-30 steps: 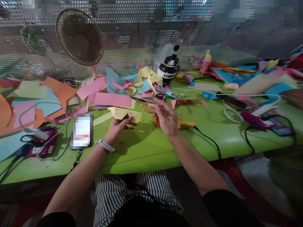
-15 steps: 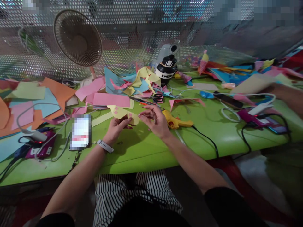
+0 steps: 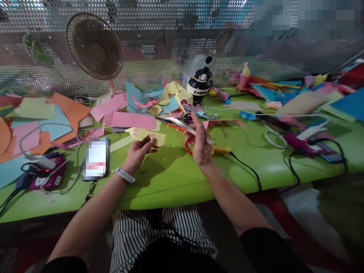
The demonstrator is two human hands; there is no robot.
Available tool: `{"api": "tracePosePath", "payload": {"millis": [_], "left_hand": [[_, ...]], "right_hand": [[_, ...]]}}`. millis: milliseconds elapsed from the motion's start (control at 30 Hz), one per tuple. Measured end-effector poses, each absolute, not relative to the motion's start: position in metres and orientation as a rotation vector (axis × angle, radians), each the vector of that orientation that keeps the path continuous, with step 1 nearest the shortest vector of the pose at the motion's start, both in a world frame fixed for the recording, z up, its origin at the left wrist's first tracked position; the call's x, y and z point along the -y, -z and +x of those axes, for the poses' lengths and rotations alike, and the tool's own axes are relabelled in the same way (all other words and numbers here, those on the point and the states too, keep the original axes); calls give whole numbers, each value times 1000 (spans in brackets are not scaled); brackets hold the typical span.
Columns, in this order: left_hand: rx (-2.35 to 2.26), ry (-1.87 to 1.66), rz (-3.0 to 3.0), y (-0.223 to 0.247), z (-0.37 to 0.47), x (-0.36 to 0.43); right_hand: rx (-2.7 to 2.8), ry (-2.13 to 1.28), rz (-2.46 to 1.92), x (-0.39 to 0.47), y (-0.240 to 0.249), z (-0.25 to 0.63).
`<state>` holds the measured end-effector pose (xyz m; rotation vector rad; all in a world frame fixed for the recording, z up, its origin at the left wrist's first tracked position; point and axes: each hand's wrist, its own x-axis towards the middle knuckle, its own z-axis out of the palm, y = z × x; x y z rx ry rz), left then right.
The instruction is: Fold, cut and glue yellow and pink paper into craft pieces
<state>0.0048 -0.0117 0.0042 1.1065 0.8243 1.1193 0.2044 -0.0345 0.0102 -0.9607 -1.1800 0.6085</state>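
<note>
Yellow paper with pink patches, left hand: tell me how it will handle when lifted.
The yellow paper is probably light, being a thin, small piece. It likely flexes yet holds some shape, since it spreads fairly flat beyond the left hand. It may crease where it is pinched.

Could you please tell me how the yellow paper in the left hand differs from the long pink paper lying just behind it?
Marking: the yellow paper bears small pink patches, while the pink paper looks plain.
Support: the yellow paper is pinched in the left hand; the pink paper lies untouched by either hand.
Outline: the yellow paper looks irregular, the pink paper roughly rectangular.
Both are pieces of coloured paper.
</note>
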Motion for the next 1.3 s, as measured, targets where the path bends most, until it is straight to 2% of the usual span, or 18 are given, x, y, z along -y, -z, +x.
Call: {"api": "tracePosePath", "payload": {"millis": [267, 967, 1300], "left_hand": [[-883, -1138, 1149, -1, 3, 11], [-855, -1155, 1151, 2, 6, 12], [-883, -1240, 1159, 5, 9, 12]], "right_hand": [[1171, -925, -918, 39, -9, 201], [1129, -905, -892, 36, -1, 193], [913, -1046, -907, 36, 2, 183]]}}
